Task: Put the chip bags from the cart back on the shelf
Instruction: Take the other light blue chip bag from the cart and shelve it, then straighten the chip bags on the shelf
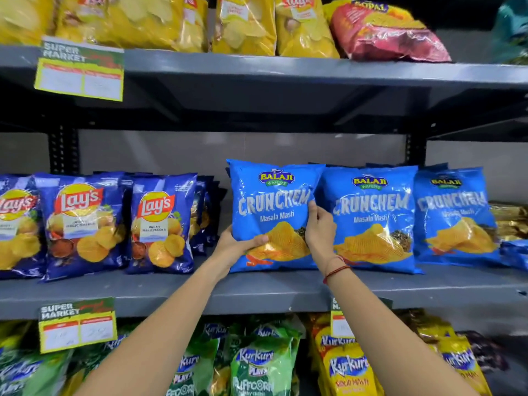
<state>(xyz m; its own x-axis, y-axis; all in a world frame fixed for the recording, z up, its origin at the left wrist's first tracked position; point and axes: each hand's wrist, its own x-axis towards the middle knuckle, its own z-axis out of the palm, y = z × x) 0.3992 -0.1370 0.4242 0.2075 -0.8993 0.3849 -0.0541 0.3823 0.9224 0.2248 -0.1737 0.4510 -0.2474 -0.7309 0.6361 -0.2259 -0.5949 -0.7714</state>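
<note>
Blue foil fills our grip: our left hand [240, 241] clasps the lower left corner of the Crunchem bag [271, 215], thumb across its front, while our right hand [318, 224] pinches its right edge (a red thread bracelet [337, 271] circles that wrist). We hold the bag upright with its base on the grey middle shelf [257, 292], touching the first of 2 matching Crunchem bags [371, 218] standing to its right. Left of it, across a gap, stand dark blue Lay's bags [160, 230]. Yellow bags [243, 24] line the shelf above, and green Kurkure bags [257, 367] sit below.
</note>
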